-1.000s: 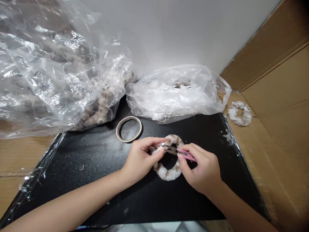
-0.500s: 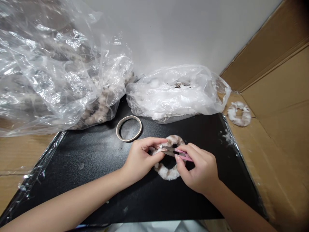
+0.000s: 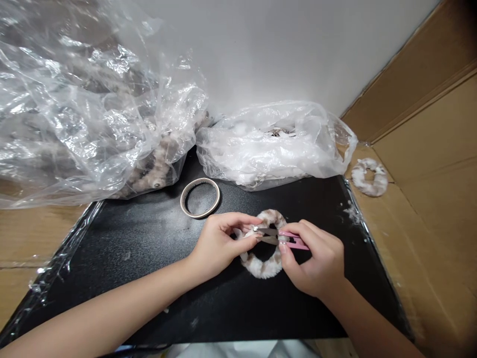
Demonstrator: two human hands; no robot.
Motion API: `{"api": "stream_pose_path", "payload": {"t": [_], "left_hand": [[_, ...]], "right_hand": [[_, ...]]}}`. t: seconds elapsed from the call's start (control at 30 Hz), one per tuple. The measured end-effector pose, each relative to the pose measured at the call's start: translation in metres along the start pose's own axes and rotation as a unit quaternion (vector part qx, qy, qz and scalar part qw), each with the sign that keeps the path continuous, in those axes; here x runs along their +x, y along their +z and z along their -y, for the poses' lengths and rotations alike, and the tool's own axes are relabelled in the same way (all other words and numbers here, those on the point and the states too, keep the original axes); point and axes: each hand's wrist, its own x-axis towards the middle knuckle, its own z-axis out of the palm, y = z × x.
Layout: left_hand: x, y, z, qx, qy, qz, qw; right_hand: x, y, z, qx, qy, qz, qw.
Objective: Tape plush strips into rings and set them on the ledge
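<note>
A furry white-and-brown ring [image 3: 263,268] lies on the black tabletop [image 3: 134,278]. My left hand [image 3: 223,241] pinches its left side between thumb and fingers, with a small white tuft showing at the fingertips. In my right hand [image 3: 316,253] are pink-handled thread snips [image 3: 296,242]. Their two dark blades are spread apart and point left, the tips close to my left fingertips. Part of the ring is covered by my left fingers and the snips.
Behind the left hand lies a tape roll [image 3: 200,198]. A large clear bag [image 3: 93,124] of furry pieces fills the back left. Another plastic bag [image 3: 276,149] with white contents sits at the back. A second furry ring [image 3: 368,178] rests on cardboard [image 3: 428,199] at right.
My right hand has drawn the snips a little to the right, and their blades are spread wider. My left hand and the ring have shifted slightly right.
</note>
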Motion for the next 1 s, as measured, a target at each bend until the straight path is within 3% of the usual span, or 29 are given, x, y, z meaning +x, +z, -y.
{"api": "stream_pose_path", "payload": {"t": [0.43,0.7,1.0], "left_hand": [[-0.0041,0.0014,0.0034,0.015,0.02,0.03,0.999],[-0.0012,0.0009,0.0018,0.041,0.029,0.02,0.999],[-0.0007,0.0008,-0.002,0.065,0.006,0.011,0.998]], "right_hand": [[-0.0034,0.0019,0.0026,-0.018,0.017,0.025,0.999],[-0.0033,0.0041,0.006,-0.039,-0.022,0.001,0.999],[0.0009,-0.0034,0.0029,-0.034,-0.02,-0.03,0.999]]}}
